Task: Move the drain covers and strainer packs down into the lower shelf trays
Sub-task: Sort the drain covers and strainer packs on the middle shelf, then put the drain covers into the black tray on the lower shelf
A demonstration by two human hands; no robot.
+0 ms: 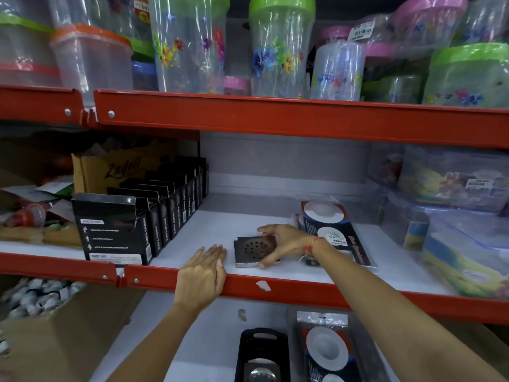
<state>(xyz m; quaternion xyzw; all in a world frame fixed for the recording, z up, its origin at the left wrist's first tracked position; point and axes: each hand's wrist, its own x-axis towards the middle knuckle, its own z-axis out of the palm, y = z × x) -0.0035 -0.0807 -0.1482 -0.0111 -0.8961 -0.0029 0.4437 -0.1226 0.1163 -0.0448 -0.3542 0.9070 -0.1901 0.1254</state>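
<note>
On the middle shelf [192,235], a white board edged with a red metal lip, two bare hands reach in from below. Right hand [286,244] is spread around a square metal drain cover [252,250] lying flat near the front lip; its fingers touch the cover's far edge and the thumb presses the near right corner, so the grip is partly closed on the cover, which is not lifted. Left hand [202,274] rests flat and open on the red lip, just left of the cover, holding nothing. Strainer pack [330,230] lies just behind the right wrist. Black boxes [154,216] stand in a row to the left. Below, a black tray [261,351] and a clear tray holding another strainer pack [327,351] sit on the lower shelf.
</note>
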